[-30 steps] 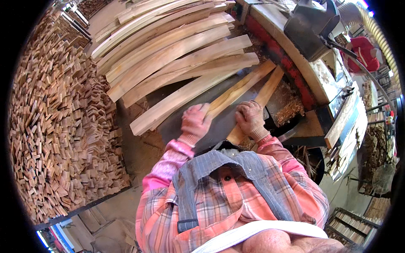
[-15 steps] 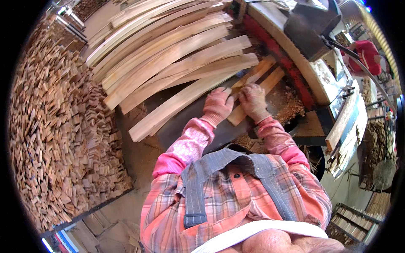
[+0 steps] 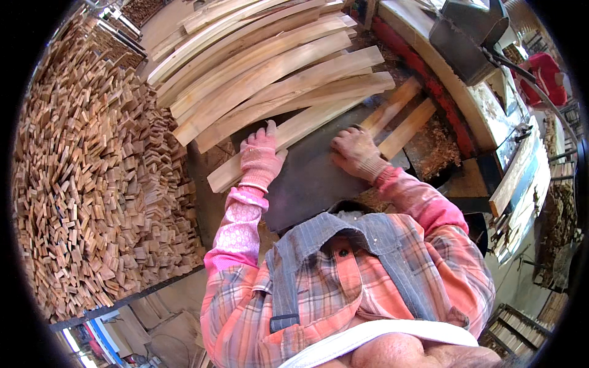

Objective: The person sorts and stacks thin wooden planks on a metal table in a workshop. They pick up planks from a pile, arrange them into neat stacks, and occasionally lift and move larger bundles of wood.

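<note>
Over smooth tabletop (image 3: 307, 190), gloved left hand (image 3: 262, 156), touching long wooden board (image 3: 313, 122)

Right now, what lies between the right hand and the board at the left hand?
In the head view, only bare dark surface separates the right hand from that board.

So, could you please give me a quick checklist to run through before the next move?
1. Gloves on: ok, left hand and right hand are both covered.
2. Left hand on the nearest pale plank: ok, laid across it.
3. Right hand's grip on the left wooden strip: cannot tell.
4. Gap between that and the right wooden strip: ok, visible.
5. Wood shavings cleared: not ok, some lie beside the right strip.
</note>
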